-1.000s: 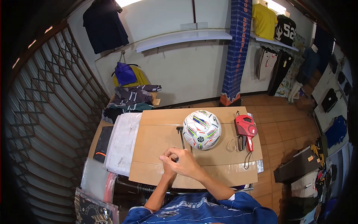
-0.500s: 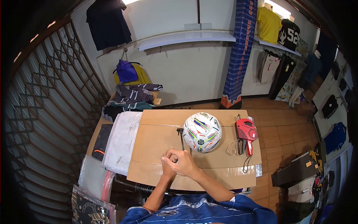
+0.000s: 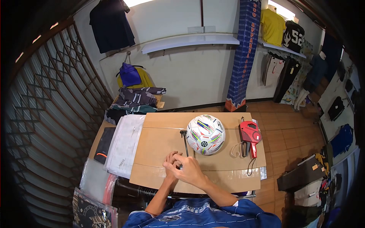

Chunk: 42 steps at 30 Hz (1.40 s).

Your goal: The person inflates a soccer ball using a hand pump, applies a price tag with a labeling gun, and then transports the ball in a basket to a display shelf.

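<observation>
My left hand (image 3: 171, 163) and my right hand (image 3: 188, 170) are together over the near part of the cardboard sheet (image 3: 156, 148). The fingers of both are curled and touch each other. A small dark tip shows between them; what it belongs to is hidden. A thin black rod (image 3: 185, 142) with a short crosspiece lies on the cardboard, its lower end passing behind my right hand. Just beyond, to the right, rests a white ball (image 3: 206, 135) with coloured streaks.
A red price-label gun (image 3: 250, 133) lies on the right of the cardboard. Plastic-wrapped white packages (image 3: 123, 146) and a dark packet (image 3: 105, 145) are at the left. Folded clothes (image 3: 135, 98) sit at the back left. A blue pillar (image 3: 243, 57) stands behind the table.
My right hand has tilted and shifted slightly, and the small dark tip between the hands shows differently. The ball, rod and red label gun keep their places on the cardboard.
</observation>
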Tool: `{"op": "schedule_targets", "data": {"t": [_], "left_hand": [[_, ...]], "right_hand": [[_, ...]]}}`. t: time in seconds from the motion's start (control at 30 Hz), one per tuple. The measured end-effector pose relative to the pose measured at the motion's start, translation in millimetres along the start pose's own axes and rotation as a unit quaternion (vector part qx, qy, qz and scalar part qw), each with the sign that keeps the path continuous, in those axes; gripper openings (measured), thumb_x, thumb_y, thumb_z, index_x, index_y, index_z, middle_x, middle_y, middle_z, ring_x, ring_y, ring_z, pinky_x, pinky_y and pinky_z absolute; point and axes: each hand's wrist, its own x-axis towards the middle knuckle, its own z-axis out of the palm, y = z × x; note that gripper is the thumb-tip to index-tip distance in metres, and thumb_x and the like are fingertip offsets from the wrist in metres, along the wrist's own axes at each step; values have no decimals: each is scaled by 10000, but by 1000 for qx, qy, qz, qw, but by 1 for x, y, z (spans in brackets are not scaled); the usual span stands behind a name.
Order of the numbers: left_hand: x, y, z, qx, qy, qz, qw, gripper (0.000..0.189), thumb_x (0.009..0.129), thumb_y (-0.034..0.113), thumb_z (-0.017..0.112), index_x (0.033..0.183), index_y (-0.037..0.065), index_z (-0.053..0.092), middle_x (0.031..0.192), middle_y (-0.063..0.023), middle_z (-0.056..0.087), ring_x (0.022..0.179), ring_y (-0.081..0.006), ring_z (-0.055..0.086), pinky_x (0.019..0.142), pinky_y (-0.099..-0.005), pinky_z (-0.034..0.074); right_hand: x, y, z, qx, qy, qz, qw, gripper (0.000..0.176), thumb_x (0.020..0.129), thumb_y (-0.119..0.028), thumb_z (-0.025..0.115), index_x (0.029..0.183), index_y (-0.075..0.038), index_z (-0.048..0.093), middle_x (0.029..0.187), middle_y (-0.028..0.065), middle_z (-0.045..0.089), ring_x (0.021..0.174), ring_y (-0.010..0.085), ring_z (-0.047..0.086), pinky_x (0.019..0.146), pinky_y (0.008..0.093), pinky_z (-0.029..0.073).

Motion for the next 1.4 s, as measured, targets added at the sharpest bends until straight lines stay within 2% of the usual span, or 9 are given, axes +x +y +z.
{"op": "schedule_targets", "data": {"t": [0.17, 0.47, 0.57, 0.67, 0.83, 1.03, 1.17, 1.23, 1.4], "left_hand": [[3, 5, 4, 69, -13, -16, 997, 382, 915, 308, 692, 1249, 125, 720, 1338, -120, 638, 1283, -343, 567, 1107, -511, 403], [5, 6, 0, 18, -6, -31, 999, 329, 887, 269, 717, 1145, 64, 720, 1154, -173, 689, 1110, -381, 614, 973, -510, 445], [2, -1, 12, 48, 64, -4, 997, 317, 874, 255, 728, 1110, 43, 719, 1081, -193, 710, 1042, -395, 635, 921, -511, 462], [1, -15, 29, -23, 105, -25, 994, 307, 861, 241, 739, 1075, 22, 719, 1009, -213, 731, 974, -409, 655, 869, -512, 480], [-12, -34, 34, -342, 1, -184, 921, 366, 941, 330, 680, 1232, 110, 707, 1411, -128, 594, 1360, -336, 500, 1144, -501, 360], [1, -4, 9, -56, -61, -93, 992, 440, 934, 379, 688, 1276, 101, 689, 1421, -139, 584, 1372, -339, 490, 1145, -547, 346], [1, -12, 19, -104, -87, -113, 984, 436, 953, 353, 678, 1297, 86, 671, 1398, -144, 589, 1360, -347, 494, 1144, -546, 349], [1, -18, 22, -191, -93, -145, 966, 429, 966, 331, 670, 1311, 77, 658, 1385, -147, 592, 1353, -351, 496, 1145, -542, 351], [7, 2, 4, 64, -78, -51, 994, 400, 990, 239, 647, 1329, 27, 624, 1382, -167, 587, 1355, -369, 490, 1150, -541, 352]], "right_hand": [[3, -50, -43, 73, 20, -76, 994, 289, 959, -269, 796, 900, 0, 710, 598, 143, 651, 489, 216, 626, 517, 344, 478], [17, 16, 13, 27, 23, 29, 999, 390, 954, -353, 793, 790, -6, 721, 601, 162, 670, 519, 310, 684, 517, 395, 517], [12, 34, 25, 54, 58, 3, 997, 305, 969, -240, 789, 824, 14, 701, 537, 122, 590, 427, 135, 466, 459, 339, 387], [7, 42, 27, 19, 27, 70, 997, 373, 951, -356, 793, 819, -13, 732, 640, 157, 691, 538, 324, 690, 522, 403, 522], [0, 31, 31, 18, 80, 30, 996, 338, 962, -302, 787, 832, 2, 718, 589, 139, 633, 475, 210, 556, 493, 356, 447], [5, -11, -8, 26, 37, 7, 999, 317, 969, -279, 783, 862, 12, 712, 572, 133, 621, 455, 145, 536, 491, 321, 427], [2, -61, -44, 46, 57, -25, 997, 312, 957, -268, 798, 847, 9, 705, 555, 110, 626, 446, 137, 529, 490, 308, 428], [7, -51, -39, 14, 63, -5, 998, 314, 954, -263, 800, 826, 5, 696, 539, 105, 621, 438, 134, 525, 484, 313, 428], [20, 1, -9, -26, 69, 57, 996, 327, 943, -266, 797, 780, -4, 687, 526, 125, 616, 433, 183, 557, 479, 353, 442]]}}
